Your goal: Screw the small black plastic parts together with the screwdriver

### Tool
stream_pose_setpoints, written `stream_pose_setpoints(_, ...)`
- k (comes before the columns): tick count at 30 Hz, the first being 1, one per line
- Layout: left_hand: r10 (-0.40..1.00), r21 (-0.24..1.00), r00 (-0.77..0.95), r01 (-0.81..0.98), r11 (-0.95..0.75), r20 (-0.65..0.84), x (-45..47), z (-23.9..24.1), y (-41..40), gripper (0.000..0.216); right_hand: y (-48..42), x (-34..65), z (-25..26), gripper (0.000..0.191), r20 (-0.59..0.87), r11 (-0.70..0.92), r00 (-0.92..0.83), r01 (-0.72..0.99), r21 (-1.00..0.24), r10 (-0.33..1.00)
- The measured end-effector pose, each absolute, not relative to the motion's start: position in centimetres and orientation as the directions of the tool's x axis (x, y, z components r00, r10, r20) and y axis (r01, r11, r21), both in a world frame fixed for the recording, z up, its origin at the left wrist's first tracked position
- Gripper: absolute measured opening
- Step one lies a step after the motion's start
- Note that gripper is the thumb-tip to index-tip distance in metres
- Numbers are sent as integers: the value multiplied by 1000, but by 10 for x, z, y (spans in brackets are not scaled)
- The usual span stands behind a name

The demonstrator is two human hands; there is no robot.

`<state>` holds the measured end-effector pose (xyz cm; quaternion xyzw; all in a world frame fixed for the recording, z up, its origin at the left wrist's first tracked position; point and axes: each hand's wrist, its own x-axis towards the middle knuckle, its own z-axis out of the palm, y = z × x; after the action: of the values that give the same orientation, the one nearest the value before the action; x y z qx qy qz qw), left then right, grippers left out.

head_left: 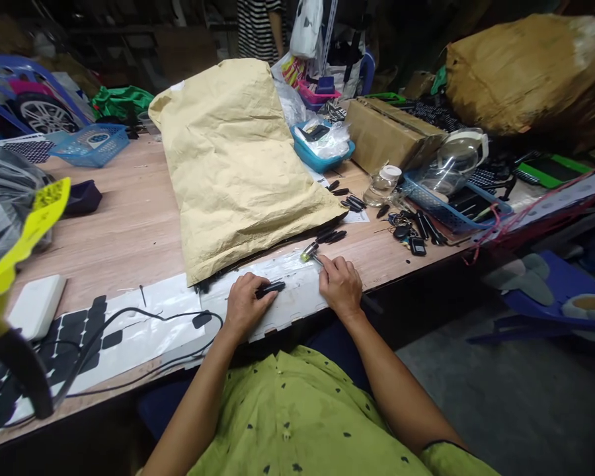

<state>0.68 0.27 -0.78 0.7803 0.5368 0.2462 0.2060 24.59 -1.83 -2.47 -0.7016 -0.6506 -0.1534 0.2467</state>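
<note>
In the head view, a wooden worktop (pixel 129 218) runs across in front of the person, whose two hands are well apart near its near edge. The left hand (pixel 248 305) is closed around a short black piece (pixel 276 287), thumb against fingers, and rests over a white strip (pixel 297 301) lying along the near edge. The right hand (pixel 342 287) is clamped round the handle of a small hammer (pixel 309 251); its head lies toward the far side of the hand, and the dark end of the handle juts out past the near edge. Just beyond the hammer's head, loose black parts (pixel 333 235) lie beside the lower corner of a big paper package (pixel 228 165), which fills the middle of the worktop. Toward the right end of the near edge are a bunch of keys (pixel 417 246) and a blue basket (pixel 476 221) with a clear jug (pixel 459 162) on it; a lidded jar (pixel 383 188) stands just beside the basket, with a cardboard box (pixel 384 135) behind. At the near left corner, a black cable (pixel 149 312) loops over a sheet with black squares (pixel 74 328), near a white box (pixel 38 304). Beyond the far edge stands a person in striped clothing (pixel 258 30).
</note>
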Motion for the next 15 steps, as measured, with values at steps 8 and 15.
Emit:
stream_pose_setpoints(8, 945, 640, 301, 702, -312, 131, 9, -9, 5, 16, -20, 255, -18, 35, 458, 84, 139, 897, -433, 878)
stream_pose_setpoints(15, 940, 651, 298, 683, -331, 165, 10, -14, 5, 15, -54, 223, 3, 35, 452, 361, -31, 652, -667, 891)
